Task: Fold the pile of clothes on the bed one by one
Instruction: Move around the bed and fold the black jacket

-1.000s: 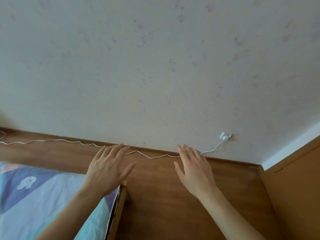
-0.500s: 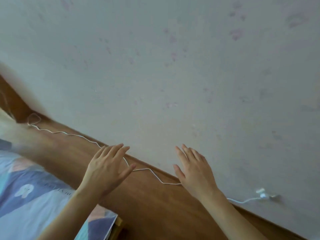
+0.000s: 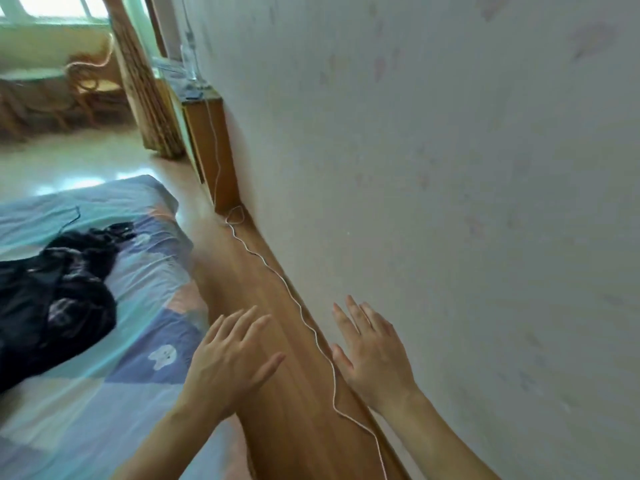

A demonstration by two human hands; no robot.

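Observation:
A crumpled heap of black clothes (image 3: 52,299) lies at the left on the bed (image 3: 114,403), which has a blue and teal patterned sheet. My left hand (image 3: 228,365) is held out flat with straight fingers over the bed's edge, empty. My right hand (image 3: 374,355) is also flat and empty, raised in front of the wooden headboard (image 3: 277,341) and the wall. Both hands are well to the right of the clothes and touch nothing.
A thin white cable (image 3: 298,306) runs along the headboard top. A wooden nightstand (image 3: 211,140) with a bottle stands against the wall beyond the bed. Further back are a curtain (image 3: 142,84), a shiny floor and a wicker chair (image 3: 90,81).
The view has swung left from the bare wall, bringing the bed, the black clothes and the room into sight. Both hands stay raised and flat, empty.

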